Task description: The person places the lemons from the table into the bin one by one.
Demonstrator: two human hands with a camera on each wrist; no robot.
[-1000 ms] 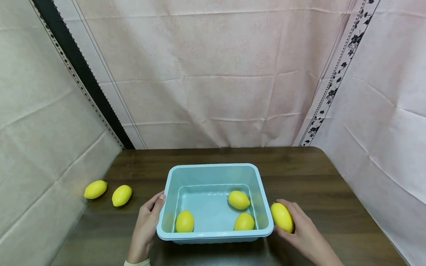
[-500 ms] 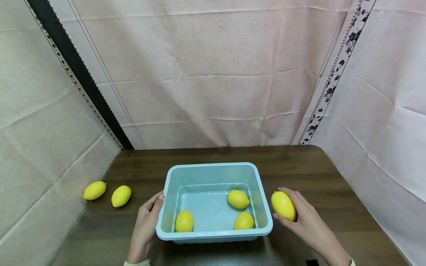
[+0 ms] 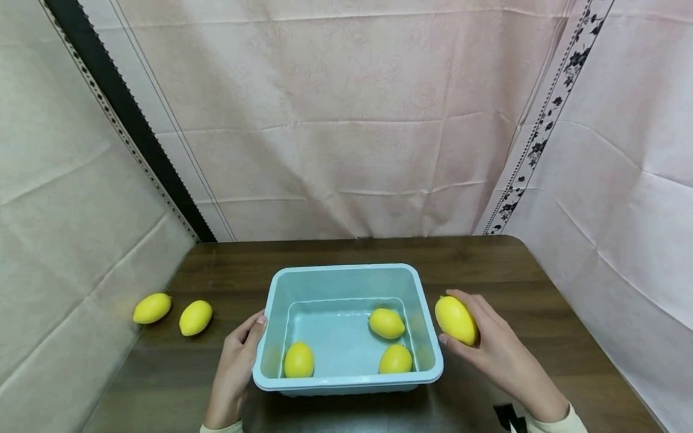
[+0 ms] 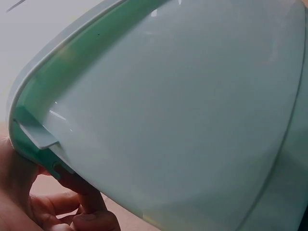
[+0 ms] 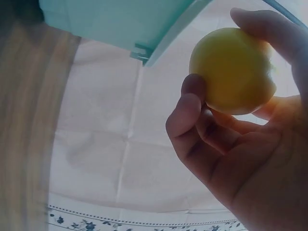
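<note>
In the head view a light blue plastic basin (image 3: 346,382) stands at the middle of the table. My left hand (image 3: 234,367) grips its left rim, thumb on top; the left wrist view shows curled fingers (image 4: 91,204) under the edge. Beyond the basin's right wall, my right hand (image 3: 500,349) holds a yellow lemon (image 3: 456,320) between thumb and fingers. The right wrist view shows that lemon (image 5: 231,72) raised, with fingers round it. Inside the basin lie a lemon (image 3: 387,323) at the right, another lemon (image 3: 396,359) nearer, and a third lemon (image 3: 299,359) at the front left.
Two more lemons lie on the left of the dark wooden table (image 3: 243,255): one lemon (image 3: 152,308) by the left edge, one lemon (image 3: 196,317) beside it. Pale cloth (image 3: 346,120) hangs behind and along both sides.
My right hand has lifted the lemon and moved it away from me along the basin's right side, by the wall. The left hand keeps its grip on the rim.
</note>
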